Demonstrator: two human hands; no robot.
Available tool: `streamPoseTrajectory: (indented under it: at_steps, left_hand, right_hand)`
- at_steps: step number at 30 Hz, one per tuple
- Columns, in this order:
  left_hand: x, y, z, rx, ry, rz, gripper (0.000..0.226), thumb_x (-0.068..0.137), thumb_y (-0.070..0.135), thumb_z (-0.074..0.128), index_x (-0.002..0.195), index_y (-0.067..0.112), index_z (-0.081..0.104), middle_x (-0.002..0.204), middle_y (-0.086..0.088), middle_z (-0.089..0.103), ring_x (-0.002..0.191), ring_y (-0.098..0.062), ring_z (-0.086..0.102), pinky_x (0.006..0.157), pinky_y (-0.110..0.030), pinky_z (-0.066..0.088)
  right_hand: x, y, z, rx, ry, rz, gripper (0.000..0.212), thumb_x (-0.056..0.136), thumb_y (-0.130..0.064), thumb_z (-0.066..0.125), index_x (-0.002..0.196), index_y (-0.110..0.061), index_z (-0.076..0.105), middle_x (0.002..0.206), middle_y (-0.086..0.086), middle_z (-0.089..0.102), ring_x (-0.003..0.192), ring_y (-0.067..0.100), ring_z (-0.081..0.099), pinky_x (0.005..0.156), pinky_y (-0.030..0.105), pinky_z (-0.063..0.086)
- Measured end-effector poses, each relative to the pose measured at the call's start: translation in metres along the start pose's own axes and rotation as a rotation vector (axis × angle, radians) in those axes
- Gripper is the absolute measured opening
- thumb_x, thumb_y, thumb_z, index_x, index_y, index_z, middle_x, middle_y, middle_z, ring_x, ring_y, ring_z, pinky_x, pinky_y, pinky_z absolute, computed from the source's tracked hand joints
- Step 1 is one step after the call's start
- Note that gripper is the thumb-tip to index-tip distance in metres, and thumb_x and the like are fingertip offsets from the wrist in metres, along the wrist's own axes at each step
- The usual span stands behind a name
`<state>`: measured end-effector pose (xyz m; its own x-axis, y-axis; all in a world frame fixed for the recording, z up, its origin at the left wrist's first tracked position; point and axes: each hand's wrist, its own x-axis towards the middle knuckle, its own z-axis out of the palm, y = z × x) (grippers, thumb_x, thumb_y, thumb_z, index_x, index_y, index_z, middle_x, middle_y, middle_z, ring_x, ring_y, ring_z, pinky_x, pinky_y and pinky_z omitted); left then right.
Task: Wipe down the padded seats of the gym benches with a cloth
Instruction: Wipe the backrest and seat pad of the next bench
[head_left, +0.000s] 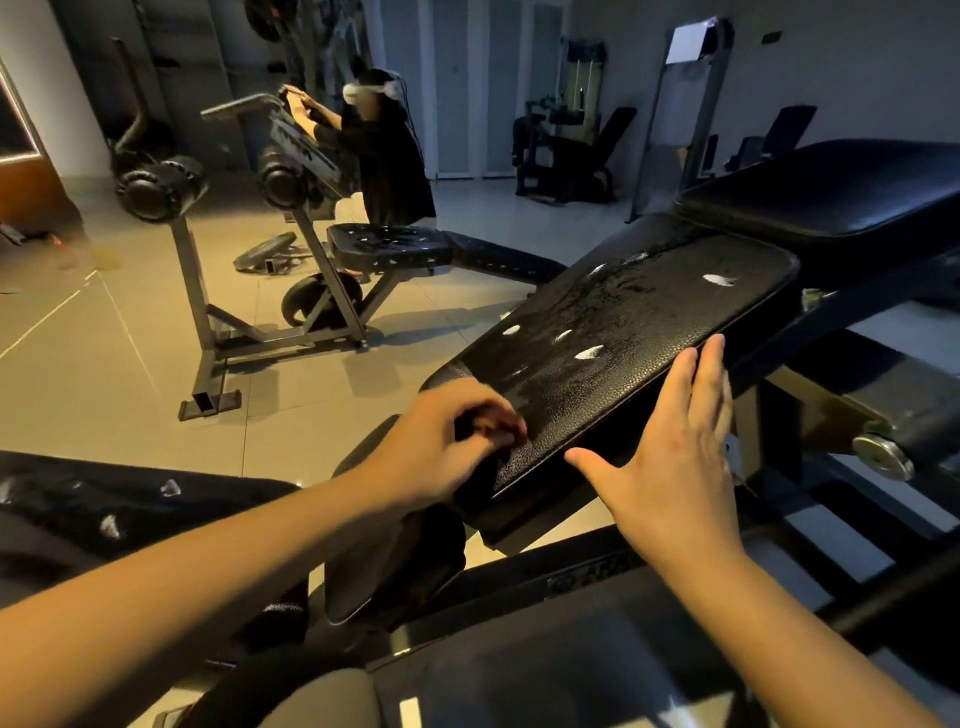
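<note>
Head view: barely started, white foam blobs (589, 353) on black pebbled-leather seat pad (649, 312); left hand (441, 441) gripping dark cloth (415, 551), right hand (675, 457) flat, empty

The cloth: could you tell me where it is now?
Head view: the dark cloth hangs from the grip of the left hand at the near corner of the padded seat, left of the right hand.

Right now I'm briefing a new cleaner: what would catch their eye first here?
White foam blobs dotting the wet black seat at centre right. The right hand lies flat against its near edge while the left hand curls on something dark, likely the cloth, at its corner. A person stands back left.
</note>
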<state>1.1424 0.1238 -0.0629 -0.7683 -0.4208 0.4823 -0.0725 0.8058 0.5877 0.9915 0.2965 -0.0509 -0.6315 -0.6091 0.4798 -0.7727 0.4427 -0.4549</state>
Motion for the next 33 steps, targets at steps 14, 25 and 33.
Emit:
streamPoseTrajectory:
  at_steps: [14,25,33]
  left_hand:
    - [-0.012,0.021,0.007,0.009,-0.011,0.111,0.018,0.093,0.027,0.069,0.109,0.02,0.071,0.105,0.009,0.068,0.103,-0.01,0.064,0.09,-0.023,0.051]
    - [0.05,-0.048,0.003,0.268,0.255,-0.406,0.02,0.098,0.032,0.064,0.106,0.014,0.065,0.107,-0.006,0.066,0.102,-0.025,0.059,0.085,-0.034,0.042]
    - [-0.007,0.022,0.014,0.233,0.064,0.042,0.021,0.099,0.034,0.061,0.114,0.021,0.065,0.108,0.008,0.063,0.102,-0.006,0.056,0.09,-0.022,0.046]
  right_hand:
    - [0.0,0.001,0.002,-0.001,0.022,-0.008,0.134,0.074,-0.054,0.083,0.161,-0.008,-0.008,0.168,0.0,-0.023,0.156,0.027,-0.009,0.123,0.045,0.016]
    - [-0.002,0.002,0.002,-0.023,0.027,-0.015,0.133,0.076,-0.063,0.077,0.161,-0.01,-0.01,0.167,0.001,-0.026,0.156,0.027,-0.011,0.12,0.049,0.025]
    - [-0.002,0.001,0.004,-0.01,0.043,-0.011,0.132,0.076,-0.058,0.079,0.161,-0.008,-0.008,0.168,0.004,-0.022,0.156,0.028,-0.01,0.121,0.047,0.022]
